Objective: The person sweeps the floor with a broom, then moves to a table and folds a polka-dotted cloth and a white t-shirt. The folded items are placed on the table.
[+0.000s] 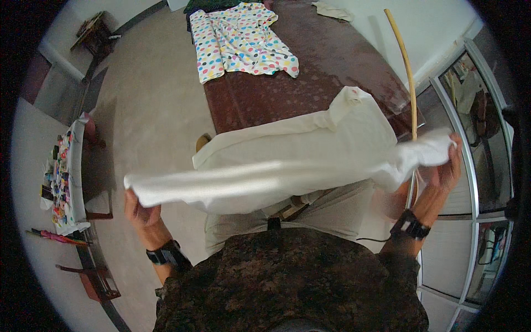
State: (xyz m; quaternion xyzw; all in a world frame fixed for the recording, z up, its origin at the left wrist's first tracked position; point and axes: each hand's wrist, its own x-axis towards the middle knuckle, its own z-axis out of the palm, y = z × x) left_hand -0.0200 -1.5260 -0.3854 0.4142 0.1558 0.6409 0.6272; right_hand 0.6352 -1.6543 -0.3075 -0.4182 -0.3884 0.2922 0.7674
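Note:
A long-sleeved white garment [290, 141] is stretched across in front of me, its far part over the near end of a dark red-brown table. My left hand [143, 209] grips its left end, which looks like a cuff or hem corner. My right hand [448, 166] grips the bunched right end near the metal-framed doors; this end is blurred. The garment's collar area [353, 99] lies on the table. Beyond it a white shirt with coloured polka dots [244, 45] lies spread at the table's far left.
The dark red-brown table [257, 99] bears a small pale cloth [332, 11] at its far edge. A wooden stick [406, 66] stands upright by the table's right side. Glass-fronted, metal-framed doors [473, 166] are close on the right. A cluttered side table [76, 166] stands at the left wall.

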